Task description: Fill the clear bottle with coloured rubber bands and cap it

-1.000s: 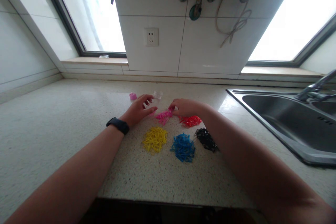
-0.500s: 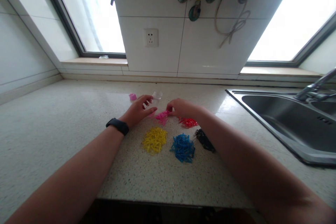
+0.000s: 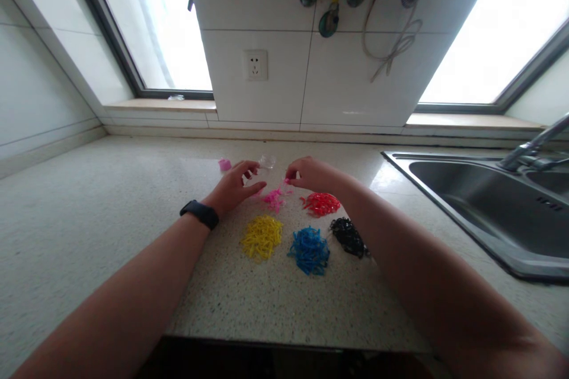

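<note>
My left hand rests on the counter, its fingers curved and apart from the thumb. Its fingertips meet or nearly meet a crumpled-looking clear plastic piece; I cannot tell which. My right hand is pinched on a few pink rubber bands, just above the surface. Between the hands lies a loose pile of pink rubber bands. Closer to me are piles of yellow bands, blue bands and black bands. A red pile lies beneath my right wrist.
A small pink cap-like object sits behind my left hand. The speckled counter ends at a front edge near me. To the right are a steel sink and faucet. The tiled wall carries a socket and pipe valves.
My right hand has lifted up and back from the pink pile with a few bands. The pink pile looks flatter, and more of the red and black piles shows. My left hand stays put.
</note>
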{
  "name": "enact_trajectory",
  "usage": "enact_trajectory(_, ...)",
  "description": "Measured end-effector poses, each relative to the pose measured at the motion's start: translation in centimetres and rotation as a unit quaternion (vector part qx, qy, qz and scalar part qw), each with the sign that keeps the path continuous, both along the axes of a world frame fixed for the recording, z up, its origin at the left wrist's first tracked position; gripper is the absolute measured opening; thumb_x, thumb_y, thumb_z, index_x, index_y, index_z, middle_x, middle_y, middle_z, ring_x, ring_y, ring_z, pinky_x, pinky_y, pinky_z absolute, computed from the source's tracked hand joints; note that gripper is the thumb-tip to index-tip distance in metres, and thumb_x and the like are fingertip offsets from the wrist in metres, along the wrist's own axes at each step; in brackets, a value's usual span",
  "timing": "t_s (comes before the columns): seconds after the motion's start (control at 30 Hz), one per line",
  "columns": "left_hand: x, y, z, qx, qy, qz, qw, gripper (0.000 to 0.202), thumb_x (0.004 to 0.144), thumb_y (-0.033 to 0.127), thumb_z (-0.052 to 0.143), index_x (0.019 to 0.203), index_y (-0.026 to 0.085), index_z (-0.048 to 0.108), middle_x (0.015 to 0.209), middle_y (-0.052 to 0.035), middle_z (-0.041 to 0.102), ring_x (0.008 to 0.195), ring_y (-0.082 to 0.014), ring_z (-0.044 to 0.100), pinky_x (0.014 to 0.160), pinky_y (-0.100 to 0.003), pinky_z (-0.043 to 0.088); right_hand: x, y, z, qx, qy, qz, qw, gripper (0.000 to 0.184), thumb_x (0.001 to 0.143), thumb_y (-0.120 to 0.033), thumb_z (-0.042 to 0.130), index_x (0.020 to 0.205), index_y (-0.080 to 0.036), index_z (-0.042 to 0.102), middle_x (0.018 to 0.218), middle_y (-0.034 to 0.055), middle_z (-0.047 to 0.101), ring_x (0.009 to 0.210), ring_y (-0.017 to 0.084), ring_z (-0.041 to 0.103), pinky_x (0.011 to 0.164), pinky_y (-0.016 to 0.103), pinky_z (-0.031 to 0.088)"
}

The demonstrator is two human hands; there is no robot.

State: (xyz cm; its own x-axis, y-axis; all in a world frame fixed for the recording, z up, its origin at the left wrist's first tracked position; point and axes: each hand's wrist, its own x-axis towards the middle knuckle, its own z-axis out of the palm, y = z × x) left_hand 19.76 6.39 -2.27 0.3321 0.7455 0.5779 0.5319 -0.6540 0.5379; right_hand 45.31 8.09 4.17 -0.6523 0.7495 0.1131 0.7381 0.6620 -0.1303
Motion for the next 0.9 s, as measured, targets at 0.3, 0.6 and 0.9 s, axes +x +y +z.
enact_trajectory(0.3,0.0,-0.2,0.3,0.039,0.054,0.002,0.998,0.041,0.082,0.036,0.074,0.116,0.020,0.058,0.100,-0.0041,0.059,0.081,-0.0142,0.052,0.070,-0.028,0.046,0.5,-0.7,3.1,0.072,0.194,-0.015,0.978,0.016,0.085,-0.027,0.064,0.090,-0.016,0.074,0.081,0.0045,0.070,0.065,0.012,0.056,0.066,0.027,0.038)
enact_trajectory(0.6,0.2,-0.3,0.3,0.050,0.061,-0.006,0.997,0.041,0.081,0.035,0.075,0.116,0.020,0.058,0.100,-0.0042,0.059,0.080,-0.0142,0.052,0.071,-0.029,0.047,-1.0,-1.9,3.2,0.055,0.228,0.031,0.972,0.012,0.086,-0.023,0.066,0.089,-0.014,0.073,0.081,0.0038,0.068,0.065,0.010,0.054,0.066,0.026,0.039)
enact_trajectory(0.9,0.3,-0.7,0.6,0.036,0.069,-0.015,0.997,0.043,0.082,0.039,0.075,0.118,0.021,0.059,0.100,-0.0042,0.059,0.079,-0.0140,0.051,0.072,-0.030,0.048,-1.3,-1.5,2.7,0.050,0.191,0.068,0.978,0.014,0.090,-0.019,0.063,0.095,-0.015,0.076,0.089,0.0059,0.069,0.081,0.014,0.059,0.076,0.027,0.040)
